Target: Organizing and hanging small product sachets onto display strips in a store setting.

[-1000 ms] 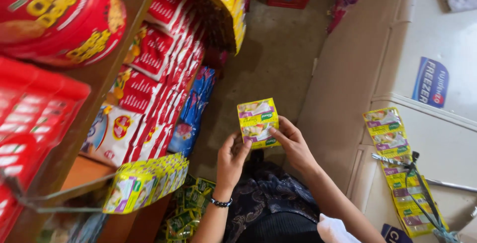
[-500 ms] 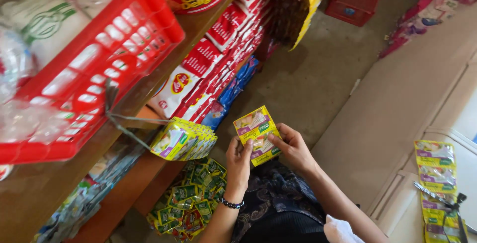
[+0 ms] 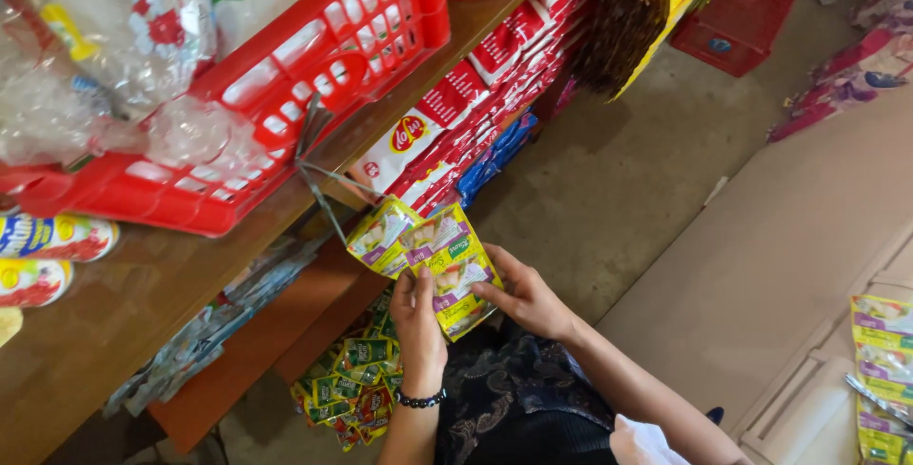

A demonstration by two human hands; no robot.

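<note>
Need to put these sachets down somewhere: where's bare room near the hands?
Bare wood shows on the shelf between the red basket and its front edge, right of the cans. The floor beside the shelving is open. Both hands hold the yellow sachets; hanging packets crowd there.

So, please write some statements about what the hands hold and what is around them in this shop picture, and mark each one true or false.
1. Both hands hold the yellow-green sachets. True: the left hand and right hand grip them together.
2. The red basket stands on the floor. False: it sits on the wooden shelf.
3. The left wrist wears a dark beaded bracelet. True.
4. The packets lined up under the shelf are mostly blue. False: the row of packets is mostly red and white, with a few blue ones.
5. More sachets hang on a wire hook beside the held ones. True.
</note>
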